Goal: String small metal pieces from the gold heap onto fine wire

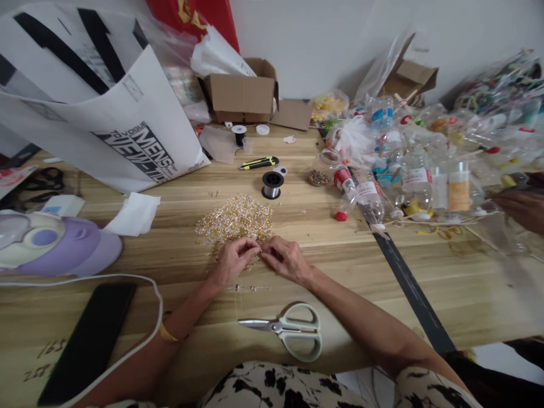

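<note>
My left hand and my right hand rest side by side on the wooden table, fingertips pinched together at the near edge of a heap of small gold and clear beads. Whatever the fingers pinch is too small to make out. A short beaded strand lies on the wood just below my hands. Pale green scissors lie closer to me, blades pointing left. A spool of clear thread stands beyond the bead heap.
A black phone with a white cable lies at left, near a purple device and a large white bag. A utility knife, cardboard box and bead jar sit further back. Plastic bottles crowd the right, where another person's hand shows.
</note>
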A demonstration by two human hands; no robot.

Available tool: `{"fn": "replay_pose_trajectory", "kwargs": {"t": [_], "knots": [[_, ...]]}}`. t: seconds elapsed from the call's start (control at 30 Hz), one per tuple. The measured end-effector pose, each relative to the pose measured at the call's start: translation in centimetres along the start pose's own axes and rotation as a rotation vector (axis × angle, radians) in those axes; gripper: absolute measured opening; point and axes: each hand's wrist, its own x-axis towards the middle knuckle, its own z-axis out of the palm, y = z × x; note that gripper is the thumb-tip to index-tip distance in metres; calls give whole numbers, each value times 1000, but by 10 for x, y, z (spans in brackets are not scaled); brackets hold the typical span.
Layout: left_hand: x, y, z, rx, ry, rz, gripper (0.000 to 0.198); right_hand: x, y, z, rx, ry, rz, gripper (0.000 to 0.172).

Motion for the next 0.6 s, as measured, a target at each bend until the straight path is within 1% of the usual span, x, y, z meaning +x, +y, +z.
{"fn": "replay_pose_trajectory", "kwargs": {"t": [0.27,0.37,0.5,0.6], "knots": [[-1,-1,0,19,17,16,12,0,-2,-3,-13,11,-24,17],[-1,-1,0,26,1,34,13,1,-2,-4,4,14,-31,15],[-1,0,1,34,-8,45,14,2,-3,-4,44,6,-29,7],[-1,-1,1,48,3,57,13,3,-3,-4,71,-2,-25,9]]}}
